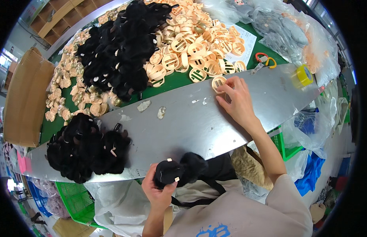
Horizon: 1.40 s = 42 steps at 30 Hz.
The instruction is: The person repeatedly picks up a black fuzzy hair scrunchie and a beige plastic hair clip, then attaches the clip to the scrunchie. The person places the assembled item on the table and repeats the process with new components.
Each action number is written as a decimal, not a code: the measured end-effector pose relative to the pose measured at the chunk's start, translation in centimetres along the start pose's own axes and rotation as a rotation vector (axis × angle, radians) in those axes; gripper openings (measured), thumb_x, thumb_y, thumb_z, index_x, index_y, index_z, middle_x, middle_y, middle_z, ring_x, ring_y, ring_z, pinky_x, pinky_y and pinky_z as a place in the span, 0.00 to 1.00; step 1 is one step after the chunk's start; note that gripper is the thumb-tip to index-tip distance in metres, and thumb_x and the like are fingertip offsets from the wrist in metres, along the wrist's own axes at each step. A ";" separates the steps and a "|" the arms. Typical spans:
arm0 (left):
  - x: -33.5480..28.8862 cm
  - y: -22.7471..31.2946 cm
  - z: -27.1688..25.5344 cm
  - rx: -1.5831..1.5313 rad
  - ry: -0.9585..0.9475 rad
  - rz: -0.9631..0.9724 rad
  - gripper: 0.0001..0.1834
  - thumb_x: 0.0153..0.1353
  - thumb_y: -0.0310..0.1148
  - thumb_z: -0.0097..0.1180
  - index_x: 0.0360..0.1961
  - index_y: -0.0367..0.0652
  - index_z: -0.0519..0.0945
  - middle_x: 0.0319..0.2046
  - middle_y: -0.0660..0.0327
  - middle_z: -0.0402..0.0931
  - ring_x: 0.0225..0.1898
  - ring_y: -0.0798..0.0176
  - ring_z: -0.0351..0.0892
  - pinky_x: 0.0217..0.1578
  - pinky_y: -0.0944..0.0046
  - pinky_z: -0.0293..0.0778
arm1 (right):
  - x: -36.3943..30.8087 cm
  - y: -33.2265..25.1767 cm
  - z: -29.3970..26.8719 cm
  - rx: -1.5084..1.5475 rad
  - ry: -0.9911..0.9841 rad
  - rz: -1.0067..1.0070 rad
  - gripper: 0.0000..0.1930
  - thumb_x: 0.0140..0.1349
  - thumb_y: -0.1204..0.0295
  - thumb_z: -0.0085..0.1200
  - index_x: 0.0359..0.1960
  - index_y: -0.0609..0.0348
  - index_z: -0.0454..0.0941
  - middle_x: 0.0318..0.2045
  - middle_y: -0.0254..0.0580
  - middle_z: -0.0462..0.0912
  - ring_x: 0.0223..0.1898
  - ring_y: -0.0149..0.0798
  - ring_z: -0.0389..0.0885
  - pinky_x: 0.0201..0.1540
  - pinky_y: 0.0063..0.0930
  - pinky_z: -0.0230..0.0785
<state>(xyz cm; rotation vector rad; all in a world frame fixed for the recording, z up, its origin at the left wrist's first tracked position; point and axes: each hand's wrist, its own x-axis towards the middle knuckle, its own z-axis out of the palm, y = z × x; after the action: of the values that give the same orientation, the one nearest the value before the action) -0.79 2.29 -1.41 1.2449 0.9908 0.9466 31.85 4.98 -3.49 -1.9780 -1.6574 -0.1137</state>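
Close to my body, my left hand (pixel 159 187) is closed around a black plush piece (pixel 194 166). Its flat round black end (pixel 167 172) faces up, with two small cream tabs at its edge. Out over the far edge of the metal strip, my right hand (pixel 238 98) pinches a round cream plastic ring (pixel 218 83) with slots. That ring sits beside a big heap of similar slotted cream rings (pixel 197 49). My fingertips partly cover the ring.
Black plush pieces lie heaped on the metal strip (pixel 175 122) and on the green table. Small cream-and-gold parts (pixel 97 106) spread at left near a cardboard box (pixel 23 98). Scissors (pixel 266 60) and a yellow tape roll (pixel 304 75) lie at right; green baskets (pixel 74 201) stand below.
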 end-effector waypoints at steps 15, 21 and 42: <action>0.1 -0.5 0.0 0.032 -0.033 -0.034 0.20 0.44 0.23 0.60 0.42 0.34 0.78 0.37 0.62 0.76 0.37 0.71 0.73 0.42 0.73 0.68 | -2.7 -6.8 -3.3 0.983 -0.267 0.144 0.06 0.61 0.75 0.59 0.38 0.62 0.77 0.41 0.38 0.76 0.29 0.23 0.72 0.30 0.18 0.65; -0.1 -0.6 0.2 0.012 -0.078 -0.049 0.19 0.44 0.23 0.60 0.42 0.33 0.77 0.39 0.61 0.76 0.38 0.70 0.74 0.42 0.72 0.69 | -5.4 -10.6 -4.6 1.656 -0.563 0.178 0.17 0.64 0.76 0.56 0.52 0.60 0.67 0.36 0.33 0.72 0.31 0.21 0.69 0.32 0.18 0.63; -0.4 -0.7 0.5 -0.034 -0.082 -0.092 0.22 0.48 0.33 0.64 0.44 0.34 0.76 0.39 0.62 0.76 0.39 0.70 0.75 0.43 0.70 0.70 | -6.0 -11.9 -4.1 1.384 -0.692 0.220 0.19 0.63 0.81 0.57 0.55 0.65 0.71 0.36 0.40 0.84 0.32 0.23 0.79 0.33 0.17 0.72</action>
<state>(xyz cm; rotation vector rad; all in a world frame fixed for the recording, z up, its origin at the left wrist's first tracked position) -0.43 1.67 -2.06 1.1907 0.9558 0.8311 20.48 -1.20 1.82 -1.0430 -1.1706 1.5006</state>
